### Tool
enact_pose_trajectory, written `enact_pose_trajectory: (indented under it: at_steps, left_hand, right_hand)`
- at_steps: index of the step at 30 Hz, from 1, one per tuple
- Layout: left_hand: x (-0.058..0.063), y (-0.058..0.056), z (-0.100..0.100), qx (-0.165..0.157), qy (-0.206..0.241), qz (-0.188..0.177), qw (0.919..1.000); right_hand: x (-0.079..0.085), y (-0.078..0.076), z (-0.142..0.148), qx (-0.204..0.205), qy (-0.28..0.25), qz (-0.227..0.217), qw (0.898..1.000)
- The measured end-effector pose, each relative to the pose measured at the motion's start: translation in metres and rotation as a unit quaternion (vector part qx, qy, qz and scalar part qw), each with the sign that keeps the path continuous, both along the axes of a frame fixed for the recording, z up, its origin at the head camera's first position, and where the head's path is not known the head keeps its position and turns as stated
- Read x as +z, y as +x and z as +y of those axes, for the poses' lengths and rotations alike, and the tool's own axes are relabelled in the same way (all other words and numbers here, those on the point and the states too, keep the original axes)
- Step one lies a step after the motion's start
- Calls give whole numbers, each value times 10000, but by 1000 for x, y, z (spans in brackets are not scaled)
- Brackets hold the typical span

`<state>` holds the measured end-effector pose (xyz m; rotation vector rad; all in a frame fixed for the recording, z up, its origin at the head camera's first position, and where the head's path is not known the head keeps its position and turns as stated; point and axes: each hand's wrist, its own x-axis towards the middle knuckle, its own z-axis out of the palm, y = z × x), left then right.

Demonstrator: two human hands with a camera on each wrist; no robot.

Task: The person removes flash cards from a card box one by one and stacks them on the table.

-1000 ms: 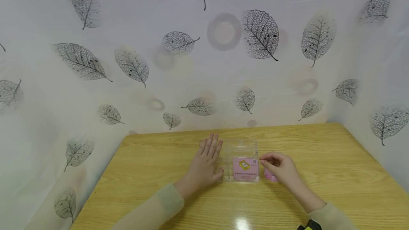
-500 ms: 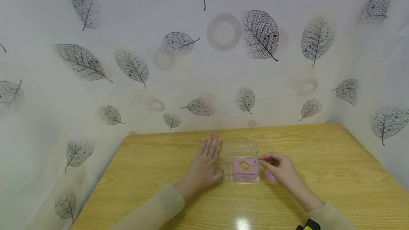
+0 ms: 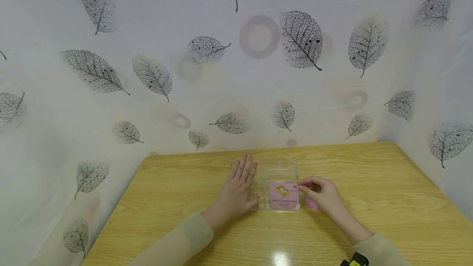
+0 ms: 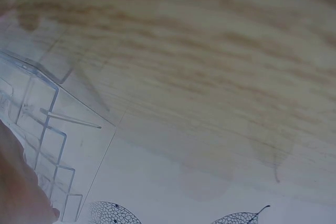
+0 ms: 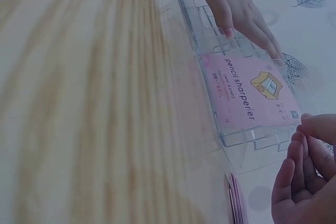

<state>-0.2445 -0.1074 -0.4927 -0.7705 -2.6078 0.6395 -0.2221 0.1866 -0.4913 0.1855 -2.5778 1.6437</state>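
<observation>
A clear plastic tiered rack [image 3: 279, 168] stands on the table, its stepped side walls showing in the left wrist view. At its front right sits a pink flash card [image 3: 284, 195], printed "pencil sharpener" with a yellow sharpener picture. My right hand [image 3: 325, 194] pinches the card's upper right corner between thumb and finger, as the right wrist view shows. My left hand [image 3: 236, 194] rests on the rack's left part with fingers straight, hiding much of that side. Beside the rack's right side, partly behind my right hand, lies a stack of pink cards [image 3: 311, 203].
The wooden table [image 3: 177, 184] carries the rack near its back edge. A white cloth with leaf prints [image 3: 221, 85] hangs behind and at both sides. A black and yellow device [image 3: 356, 260] sits at my right wrist.
My right hand has shifted slightly left, bringing its fingertips onto the card's corner. The left hand and the rack have stayed where they were.
</observation>
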Motion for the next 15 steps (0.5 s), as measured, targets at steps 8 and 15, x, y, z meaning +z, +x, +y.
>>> enact_pose_trajectory:
  at_steps: [8,15]
  left_hand:
    - [-1,0,-1,-53,87,29,9999]
    - [-2,-1,-1,-66,101,6,9999]
  right_hand:
    - [-2,-1,-3,-51,53,-10,10000]
    - [-1,0,-5,-84,153,-61,9998]
